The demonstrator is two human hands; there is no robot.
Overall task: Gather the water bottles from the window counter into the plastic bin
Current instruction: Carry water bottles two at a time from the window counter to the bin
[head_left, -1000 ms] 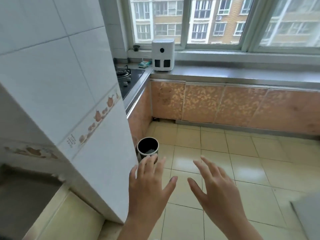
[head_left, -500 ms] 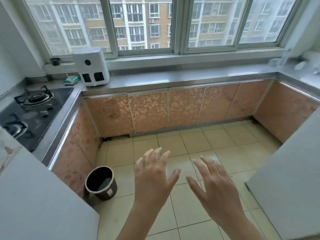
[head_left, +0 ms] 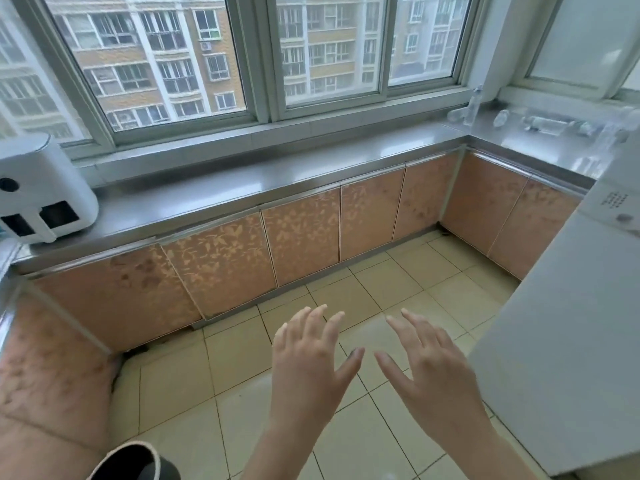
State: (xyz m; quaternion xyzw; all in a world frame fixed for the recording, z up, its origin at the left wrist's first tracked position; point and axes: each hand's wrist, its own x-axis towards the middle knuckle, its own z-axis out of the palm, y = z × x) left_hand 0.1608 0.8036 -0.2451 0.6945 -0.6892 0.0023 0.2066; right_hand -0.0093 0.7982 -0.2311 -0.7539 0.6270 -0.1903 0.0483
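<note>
Steel covers the long grey bench (head_left: 242,188) that runs under the big window (head_left: 221,57) and bends round the corner at two o'clock. Pale yellow tiles make up the floor (head_left: 374,282), which fills the middle of the view. Orange cupboard doors (head_left: 301,233) with a leaf pattern stand below the bench, from nine o'clock round to three o'clock. Tall flats show through the glass at twelve o'clock.

A big white appliance (head_left: 561,341) stands at four o'clock, and the edge of the view cuts it off. A white machine (head_left: 45,192) with dark squares on its front sits on the bench at nine o'clock, and it is cut off on its left side.

The left hand (head_left: 308,372) and the right hand (head_left: 433,372) are held out over the floor at six o'clock, just beside each other but apart. The fingers (head_left: 320,322) of both hands are spread wide and hold nothing.

A dark round bin (head_left: 138,462) with a pale rim stands on the floor at seven o'clock. Only its top shows, and what is inside it is too dark to tell.

The water bottles (head_left: 540,124) are clear and blurry, far off on the bench at two o'clock. One stands up by the window corner and the others seem to lie down. How many there are is hard to tell.
</note>
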